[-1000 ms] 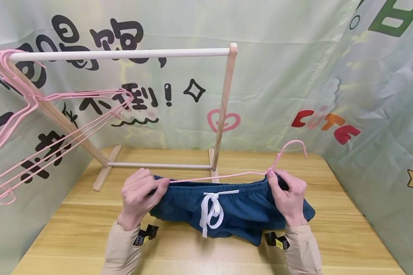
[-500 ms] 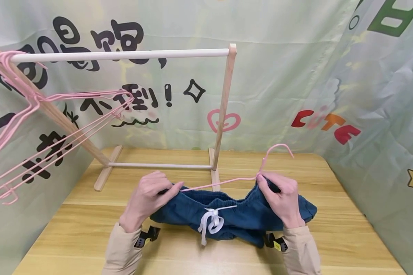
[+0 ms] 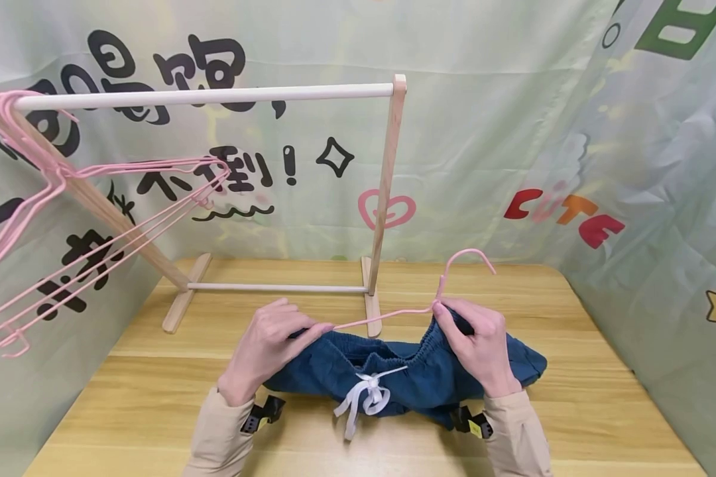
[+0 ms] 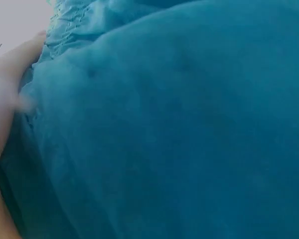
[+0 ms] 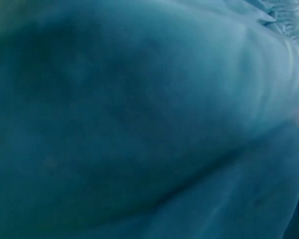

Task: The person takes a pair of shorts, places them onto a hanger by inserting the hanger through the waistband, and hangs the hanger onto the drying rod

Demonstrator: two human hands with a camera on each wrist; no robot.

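Observation:
Blue drawstring shorts [image 3: 388, 387] are held above the table by both hands, the elastic waistband sagging in the middle around a white bow [image 3: 366, 392]. A pink hanger [image 3: 388, 316] spans the gap between the hands; its hook rises at the right and its lower part is hidden. My left hand [image 3: 274, 348] pinches the left side of the waistband together with the hanger's arm. With thumb and fingers, my right hand [image 3: 474, 341] grips the waistband's right side close to the hanger's neck. Blue cloth [image 4: 164, 124] fills most of the left wrist view, and likewise cloth [image 5: 139, 124] in the right wrist view.
Behind the hands stands a wooden rack with a white top rail [image 3: 215, 96] and a lower bar [image 3: 274, 287]. Several pink hangers [image 3: 54, 171] hang at the rail's left end. Printed curtains [image 3: 483, 132] enclose the wooden table [image 3: 137, 397].
Both hands have moved closer together, the left rightward and the right leftward. The waistband has gone from taut to slack, and the hanger's hook has shifted left.

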